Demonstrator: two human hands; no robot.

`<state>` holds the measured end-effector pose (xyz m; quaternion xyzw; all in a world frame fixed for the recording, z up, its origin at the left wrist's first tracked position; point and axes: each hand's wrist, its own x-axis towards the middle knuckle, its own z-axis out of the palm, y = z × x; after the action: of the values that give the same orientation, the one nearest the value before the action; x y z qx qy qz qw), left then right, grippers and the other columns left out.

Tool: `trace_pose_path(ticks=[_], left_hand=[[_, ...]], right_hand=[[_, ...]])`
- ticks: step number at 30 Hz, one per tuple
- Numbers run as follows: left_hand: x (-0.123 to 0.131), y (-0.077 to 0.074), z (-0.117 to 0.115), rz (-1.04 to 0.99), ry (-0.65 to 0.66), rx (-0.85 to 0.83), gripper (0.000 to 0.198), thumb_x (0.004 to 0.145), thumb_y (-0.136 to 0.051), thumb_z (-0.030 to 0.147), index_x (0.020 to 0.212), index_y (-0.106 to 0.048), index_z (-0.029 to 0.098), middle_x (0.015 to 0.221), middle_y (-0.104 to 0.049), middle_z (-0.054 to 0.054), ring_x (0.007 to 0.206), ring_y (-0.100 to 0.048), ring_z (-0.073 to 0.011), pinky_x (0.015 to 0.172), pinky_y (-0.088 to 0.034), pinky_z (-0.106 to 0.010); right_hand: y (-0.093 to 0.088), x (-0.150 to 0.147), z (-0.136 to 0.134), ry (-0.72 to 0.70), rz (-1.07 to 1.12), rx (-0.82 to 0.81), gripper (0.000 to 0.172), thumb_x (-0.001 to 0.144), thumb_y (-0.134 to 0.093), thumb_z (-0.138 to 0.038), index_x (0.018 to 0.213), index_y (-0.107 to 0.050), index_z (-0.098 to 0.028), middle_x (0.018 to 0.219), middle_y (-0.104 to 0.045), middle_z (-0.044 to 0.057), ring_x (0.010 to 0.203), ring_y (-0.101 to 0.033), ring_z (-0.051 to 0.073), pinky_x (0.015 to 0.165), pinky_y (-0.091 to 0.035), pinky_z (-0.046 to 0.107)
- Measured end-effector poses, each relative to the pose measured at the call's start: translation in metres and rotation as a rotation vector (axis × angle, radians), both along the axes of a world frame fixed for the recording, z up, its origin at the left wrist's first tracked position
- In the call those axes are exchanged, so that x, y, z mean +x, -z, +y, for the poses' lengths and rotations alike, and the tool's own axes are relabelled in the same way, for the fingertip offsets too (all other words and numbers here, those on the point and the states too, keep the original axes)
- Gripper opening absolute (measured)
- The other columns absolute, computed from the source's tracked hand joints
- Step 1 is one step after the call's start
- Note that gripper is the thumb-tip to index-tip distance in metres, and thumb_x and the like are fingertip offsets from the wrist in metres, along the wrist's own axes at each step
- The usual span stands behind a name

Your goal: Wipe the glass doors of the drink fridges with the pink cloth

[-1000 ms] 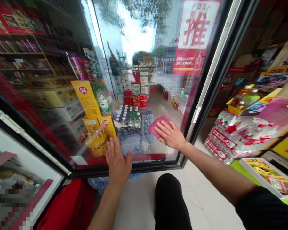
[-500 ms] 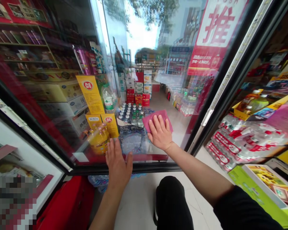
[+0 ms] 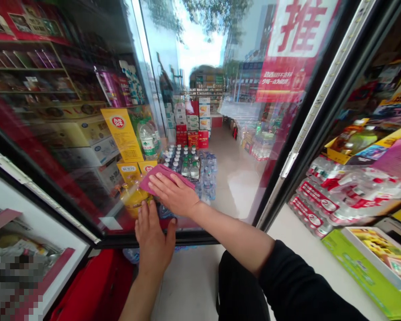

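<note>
Under my right hand lies a pink cloth, held flat against the glass door. The fingers stretch over the cloth and point to the upper left, and its edges show above and to the right of them. My left hand is open, with its fingertips on the lower glass near the bottom frame. It sits just below the right hand and holds nothing. Through the pane, yellow oil bottles appear behind the hands, partly covered by them.
A red and white push sign is on the glass at upper right. Shrink-wrapped bottle packs and a green box stand at right. A red case is at lower left. Water bottle packs show through the glass.
My right hand has slid left across the glass with the cloth, from right of the bottle packs to over the yellow bottles. My left hand has shifted slightly left and down.
</note>
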<state>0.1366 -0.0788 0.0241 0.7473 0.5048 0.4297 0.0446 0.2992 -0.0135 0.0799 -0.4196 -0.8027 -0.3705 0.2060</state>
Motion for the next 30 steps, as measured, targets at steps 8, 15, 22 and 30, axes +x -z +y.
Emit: trace_pose_path(ticks=[8,15,22,30], left_hand=[[0.022,-0.006,-0.011,0.030,0.067,0.053,0.083,0.107,-0.055,0.046,0.178,-0.021,0.018,0.182,-0.028,-0.023,0.170,-0.027,-0.0428,0.134,-0.029,-0.067],[0.043,-0.007,-0.019,0.040,0.137,0.073,0.084,0.108,-0.055,0.043,0.179,-0.018,0.020,0.184,-0.025,-0.022,0.171,-0.023,-0.0434,0.133,-0.029,-0.070],[0.059,0.004,-0.020,0.024,0.166,0.107,0.079,0.109,-0.049,0.045,0.178,-0.021,0.021,0.184,-0.025,-0.020,0.171,-0.024,-0.0413,0.134,-0.029,-0.070],[0.053,0.011,-0.009,0.016,0.191,0.166,0.082,0.106,-0.053,0.044,0.179,-0.022,0.024,0.184,-0.028,-0.018,0.171,-0.025,-0.0402,0.134,-0.029,-0.069]], right_hand=[[0.020,0.086,-0.051,0.112,0.018,0.008,0.076,0.110,-0.057,-0.037,0.177,-0.028,-0.016,0.181,-0.039,0.009,0.172,-0.029,0.026,0.141,-0.025,0.051],[0.025,0.158,-0.112,0.340,0.119,0.069,0.070,0.111,-0.058,-0.042,0.174,-0.038,-0.020,0.170,-0.054,0.015,0.165,-0.043,0.030,0.140,-0.026,0.055],[-0.001,0.193,-0.123,0.489,0.150,0.324,0.074,0.109,-0.060,-0.037,0.173,-0.037,-0.008,0.175,-0.043,0.026,0.171,-0.030,0.040,0.135,-0.035,0.067],[-0.093,0.212,-0.099,0.472,0.307,0.492,0.089,0.107,-0.053,-0.025,0.180,-0.004,-0.012,0.185,-0.015,0.023,0.176,-0.006,0.038,0.135,-0.032,0.072]])
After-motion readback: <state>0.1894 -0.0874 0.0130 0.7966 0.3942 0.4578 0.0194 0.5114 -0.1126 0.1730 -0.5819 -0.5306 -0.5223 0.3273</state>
